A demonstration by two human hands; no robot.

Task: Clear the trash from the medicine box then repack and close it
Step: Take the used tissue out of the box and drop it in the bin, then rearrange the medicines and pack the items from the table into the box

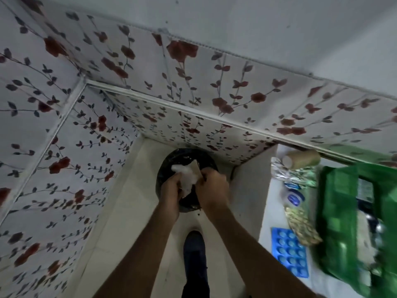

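A crumpled bundle of white paper and wrapper trash [187, 177] is held between both my hands directly above a black round trash bin [165, 166] on the floor. My left hand [170, 188] grips the bundle's left side and my right hand [211, 187] grips its right side. The green medicine box [343, 214] stands open on the white surface at the right, blurred, with packets inside.
On the white surface [268, 216] beside the box lie a blue blister pack [290, 251], a gold pill strip [301, 225], a small white-and-blue jar [294, 197], silver foil strips [287, 174] and a tan bottle [301, 159]. Floral walls close in left and behind. My dark shoe [194, 248] is below.
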